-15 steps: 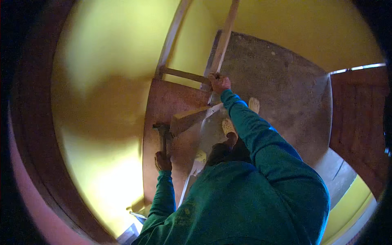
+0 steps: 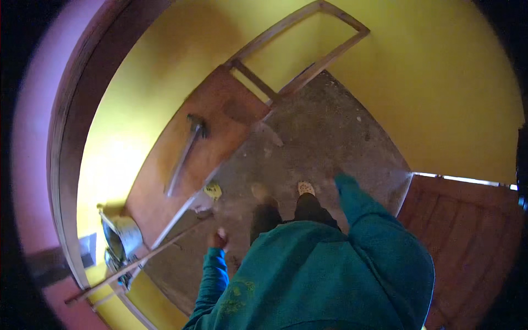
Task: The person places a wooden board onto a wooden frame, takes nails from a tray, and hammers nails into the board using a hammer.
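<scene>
Hanging apart over the floor (image 2: 308,132), the left hand (image 2: 219,239) and blurred right hand (image 2: 337,174) were too unclear to tell whether spread or closed. One hammer (image 2: 185,154) lay forward and left of the left hand, on one brown panel (image 2: 220,132) of one wooden frame (image 2: 330,59); one wooden stick (image 2: 165,243) ended near that hand, one pale bucket (image 2: 127,233) was farther left, and two shoes (image 2: 306,188) showed between both hands
</scene>
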### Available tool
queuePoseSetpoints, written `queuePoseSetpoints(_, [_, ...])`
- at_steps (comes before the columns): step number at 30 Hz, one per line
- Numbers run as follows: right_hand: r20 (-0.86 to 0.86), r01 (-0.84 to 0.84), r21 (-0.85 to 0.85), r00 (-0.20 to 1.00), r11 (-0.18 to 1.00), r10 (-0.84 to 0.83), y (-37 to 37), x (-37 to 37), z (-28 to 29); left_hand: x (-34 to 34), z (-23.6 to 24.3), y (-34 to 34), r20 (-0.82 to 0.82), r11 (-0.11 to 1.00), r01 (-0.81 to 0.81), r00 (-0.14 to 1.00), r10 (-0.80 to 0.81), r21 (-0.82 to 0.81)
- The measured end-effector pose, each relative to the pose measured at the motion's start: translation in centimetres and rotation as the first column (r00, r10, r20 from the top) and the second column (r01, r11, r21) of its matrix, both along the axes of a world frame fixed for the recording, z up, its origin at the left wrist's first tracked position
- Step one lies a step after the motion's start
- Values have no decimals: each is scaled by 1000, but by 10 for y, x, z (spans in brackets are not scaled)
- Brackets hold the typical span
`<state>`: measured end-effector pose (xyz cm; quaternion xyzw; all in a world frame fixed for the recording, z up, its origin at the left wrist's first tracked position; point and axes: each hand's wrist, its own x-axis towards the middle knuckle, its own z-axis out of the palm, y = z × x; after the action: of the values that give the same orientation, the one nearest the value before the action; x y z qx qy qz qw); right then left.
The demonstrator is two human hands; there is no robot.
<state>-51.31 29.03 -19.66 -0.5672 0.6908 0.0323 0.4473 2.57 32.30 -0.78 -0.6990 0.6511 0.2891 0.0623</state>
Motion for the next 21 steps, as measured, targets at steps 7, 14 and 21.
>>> queuePoseSetpoints(7, [-82, -246, 370, 952, 896, 296, 181, 7, -10, 17, -40, 273, 33, 858, -115, 993, 113, 501])
queuePoseSetpoints(14, [-76, -568, 301, 786, 766, 613, 195, 61, -14, 4, -13, 331, -108, 902, -423, 896, 431, 89])
queuePoseSetpoints(21, [-185, -905, 349, 188, 243, 965, 170, 165, 2, -26, -1, 519, -31, 839, -543, 839, 542, -18])
